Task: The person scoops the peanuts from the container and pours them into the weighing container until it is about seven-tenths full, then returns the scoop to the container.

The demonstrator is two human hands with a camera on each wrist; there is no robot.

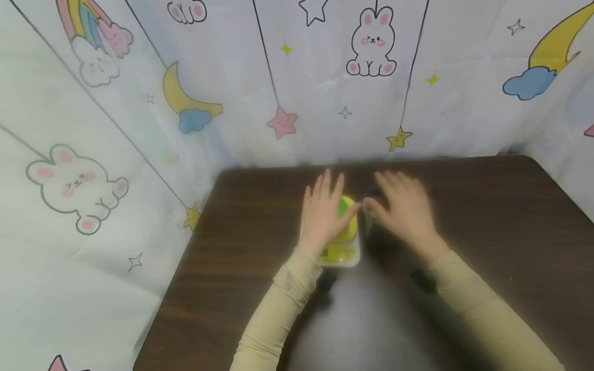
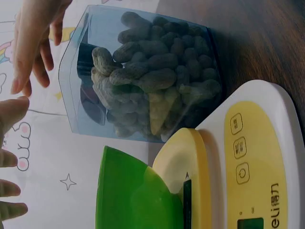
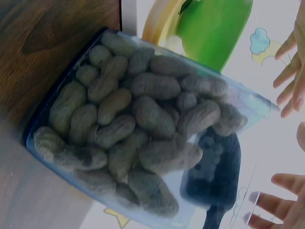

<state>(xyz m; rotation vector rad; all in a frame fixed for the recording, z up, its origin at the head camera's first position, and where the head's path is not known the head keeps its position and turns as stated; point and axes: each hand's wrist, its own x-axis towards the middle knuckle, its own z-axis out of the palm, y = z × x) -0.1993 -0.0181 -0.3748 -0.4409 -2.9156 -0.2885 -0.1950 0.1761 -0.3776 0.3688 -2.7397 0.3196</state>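
A white and yellow kitchen scale [image 1: 342, 254] stands on the table, with a green bowl [image 2: 133, 191] on its yellow platform. Above it hovers my left hand [image 1: 325, 214], fingers straight and spread, hiding much of the bowl in the head view. To the right of the scale is a clear plastic container [image 2: 143, 71] of unshelled peanuts [image 3: 155, 117]. A dark scoop [image 3: 212, 164] leans inside it against the wall. My right hand [image 1: 408, 206] is over the container's right side, thumb out toward the left hand, blurred by motion. Both hands hold nothing.
The dark wooden table [image 1: 223, 257] ends at a white curtain [image 1: 320, 139] printed with rabbits, stars and moons. A greyish glare [image 1: 362, 319] covers the near middle of the table. The scale's button panel [image 2: 252, 162] faces the near side.
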